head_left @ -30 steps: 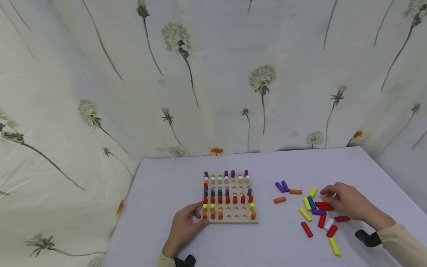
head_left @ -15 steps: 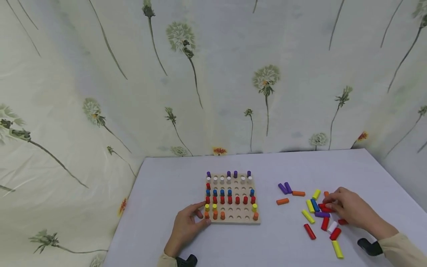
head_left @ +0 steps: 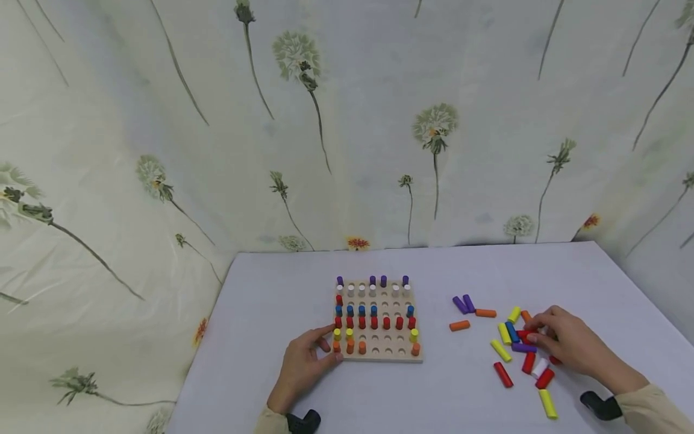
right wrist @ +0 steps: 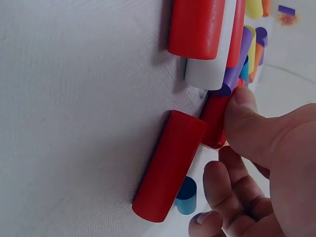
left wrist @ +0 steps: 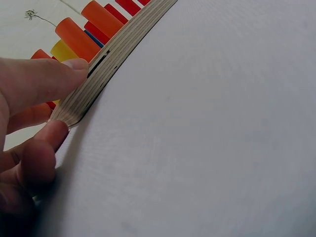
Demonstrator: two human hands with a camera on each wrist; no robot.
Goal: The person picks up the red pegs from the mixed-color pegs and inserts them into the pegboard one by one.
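A wooden pegboard [head_left: 382, 360] stands on the table, with rows of coloured pegs upright in its holes. At its near left corner, my left hand [head_left: 305, 364] grips the board, thumb on the front edge [left wrist: 113, 57] and fingers on the left side. Among the loose pegs to the right, my right hand [head_left: 569, 340] has thumb and fingertips on a red peg [head_left: 524, 336], pinching it. In the right wrist view the thumb presses along this red peg [right wrist: 213, 118], and the other fingers are curled. Another red peg [right wrist: 170, 165] lies just beside the hand.
Around the right hand lie several loose pegs: yellow [head_left: 501, 351], blue [head_left: 512, 332], purple [head_left: 523, 348], white [head_left: 540, 368] and red [head_left: 503, 375]. Two purple pegs [head_left: 464, 304] and two orange pegs [head_left: 459, 325] lie nearer the board. A flowered cloth [head_left: 358, 120] hangs behind the table.
My right hand has come down onto the red peg, its fingertips closing on it. An orange peg beyond that hand has come into sight. The left hand keeps its place at the board.
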